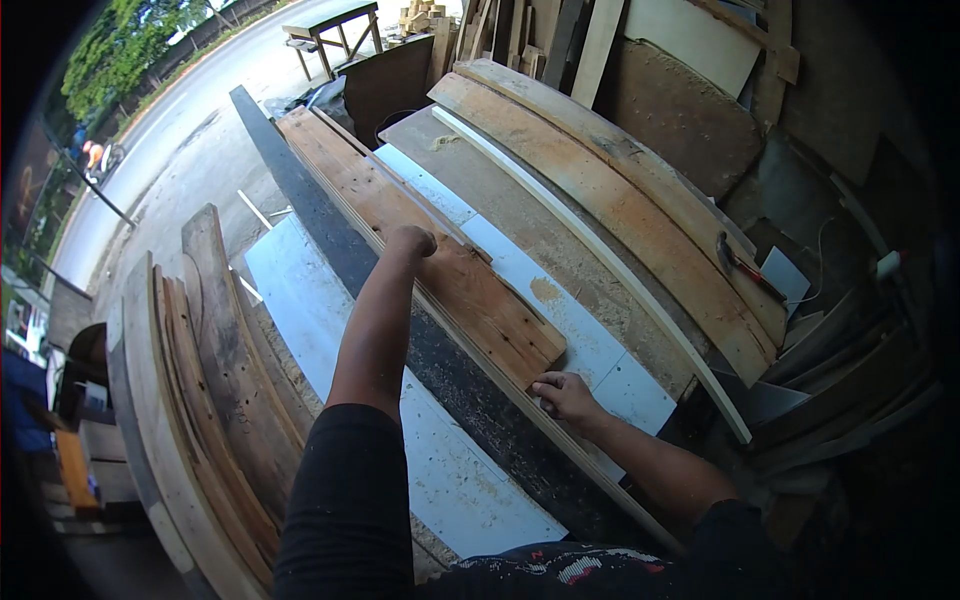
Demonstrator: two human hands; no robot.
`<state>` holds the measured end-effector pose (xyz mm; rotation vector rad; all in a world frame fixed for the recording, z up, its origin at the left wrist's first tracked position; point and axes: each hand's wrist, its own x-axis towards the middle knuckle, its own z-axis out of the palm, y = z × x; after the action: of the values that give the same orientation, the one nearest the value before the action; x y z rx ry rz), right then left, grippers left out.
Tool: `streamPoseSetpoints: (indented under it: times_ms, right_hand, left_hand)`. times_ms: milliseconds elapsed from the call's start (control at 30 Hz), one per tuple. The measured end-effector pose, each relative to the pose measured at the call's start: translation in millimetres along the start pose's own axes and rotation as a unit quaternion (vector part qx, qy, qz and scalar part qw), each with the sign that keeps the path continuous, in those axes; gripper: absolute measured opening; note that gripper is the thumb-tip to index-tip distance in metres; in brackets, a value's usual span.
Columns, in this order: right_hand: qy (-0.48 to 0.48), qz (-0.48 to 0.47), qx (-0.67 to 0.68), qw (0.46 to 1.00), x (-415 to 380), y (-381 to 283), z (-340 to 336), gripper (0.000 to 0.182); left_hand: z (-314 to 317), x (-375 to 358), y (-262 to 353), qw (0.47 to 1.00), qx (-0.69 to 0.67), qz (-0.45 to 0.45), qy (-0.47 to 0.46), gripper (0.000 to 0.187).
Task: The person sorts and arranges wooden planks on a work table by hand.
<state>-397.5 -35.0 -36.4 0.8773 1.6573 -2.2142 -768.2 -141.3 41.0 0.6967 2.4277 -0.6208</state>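
Note:
A reddish-brown wooden board (487, 300) lies lengthwise in front of me, alongside a long dark timber (455, 375) with a pale wood edge. My left hand (410, 241) is closed in a fist on the board's near long edge, about halfway along. At the board's near end, my right hand (566, 396) has its fingers pinched together by the corner. Whatever either hand grips is too small or hidden to make out. A thin wood strip (440, 218) rests along the board's far side.
Pale blue panels (470, 480) lie beneath the timbers. A narrow white batten (600, 262) and wide planks (610, 185) are to the right, with a hammer (745, 265) on them. More planks (215, 330) lie left. Beyond are a wooden stand (335, 35) and a road.

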Motion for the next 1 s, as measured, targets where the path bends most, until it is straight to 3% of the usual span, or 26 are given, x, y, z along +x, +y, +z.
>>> streamPoseSetpoints:
  times_ms: [533, 1000]
  right_hand:
    - [0.01, 0.01, -0.035, 0.999, 24.2, -19.3, 18.8, 0.019]
    - [-0.002, 0.02, -0.033, 0.999, 43.4, -40.0, 34.7, 0.017]
  left_hand:
    - [-6.2, 25.7, -26.8, 1.0, -0.02, 0.018, 0.006, 0.044]
    - [-5.8, 62.5, -43.7, 0.998, -0.042, -0.036, 0.022, 0.044]
